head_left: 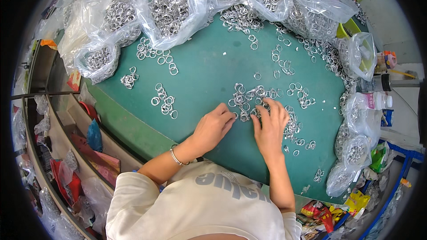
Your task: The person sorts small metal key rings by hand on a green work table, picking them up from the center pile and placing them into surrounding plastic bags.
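Note:
Silver-coloured metal rings lie in loose clusters on a green tabletop [204,71]. My left hand [212,126] is closed, its fingertips pinched together at a ring [235,115] on the near-left edge of the middle pile [242,100]. To its right, my right hand [271,126] rests with fingers apart and bent over the same pile, fingertips touching rings. Its palm faces down, so part of the pile under it is hidden. Another ring cluster [293,126] lies just right of my right hand. A bracelet [175,156] circles my left wrist.
Clear plastic bags full of rings [171,13] line the far edge, with more bags [356,151] down the right side. A smaller ring group [164,102] lies to the left. Shelves with wrapped goods [84,142] stand at left; a blue rack [378,213] is at lower right.

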Demonstrator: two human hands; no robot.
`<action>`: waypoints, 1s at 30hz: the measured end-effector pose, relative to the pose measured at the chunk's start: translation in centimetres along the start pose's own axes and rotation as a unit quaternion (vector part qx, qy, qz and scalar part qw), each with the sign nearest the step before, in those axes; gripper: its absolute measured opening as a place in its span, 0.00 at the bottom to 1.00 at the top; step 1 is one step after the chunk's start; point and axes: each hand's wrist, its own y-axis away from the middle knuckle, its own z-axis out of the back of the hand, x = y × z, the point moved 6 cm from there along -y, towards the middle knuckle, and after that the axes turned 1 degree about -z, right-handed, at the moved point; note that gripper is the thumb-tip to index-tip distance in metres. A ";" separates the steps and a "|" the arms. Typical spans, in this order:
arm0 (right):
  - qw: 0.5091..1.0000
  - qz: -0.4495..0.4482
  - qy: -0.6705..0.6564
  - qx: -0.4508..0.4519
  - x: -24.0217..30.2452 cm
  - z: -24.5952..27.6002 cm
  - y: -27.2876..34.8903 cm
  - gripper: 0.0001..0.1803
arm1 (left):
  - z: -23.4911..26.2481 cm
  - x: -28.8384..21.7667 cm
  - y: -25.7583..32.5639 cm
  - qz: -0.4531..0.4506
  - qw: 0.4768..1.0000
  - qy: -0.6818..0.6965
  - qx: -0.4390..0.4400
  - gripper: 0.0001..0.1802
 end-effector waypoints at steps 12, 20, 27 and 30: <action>0.996 -0.024 0.084 0.019 -0.6 -0.4 -2.4 0.09 | 0.1 -0.5 -0.2 0.022 0.998 0.000 0.064 0.12; 0.999 0.000 -0.034 -0.002 -1.4 0.0 -3.2 0.05 | -0.1 -0.3 -0.1 0.008 0.998 -0.026 0.059 0.10; 0.689 -0.275 -0.670 0.007 -4.1 0.7 3.0 0.05 | 0.2 0.0 0.7 0.033 0.997 0.026 0.068 0.10; 0.439 -0.368 -0.820 0.017 -2.7 0.7 4.0 0.06 | 0.1 -0.4 0.8 0.031 0.994 0.077 0.067 0.11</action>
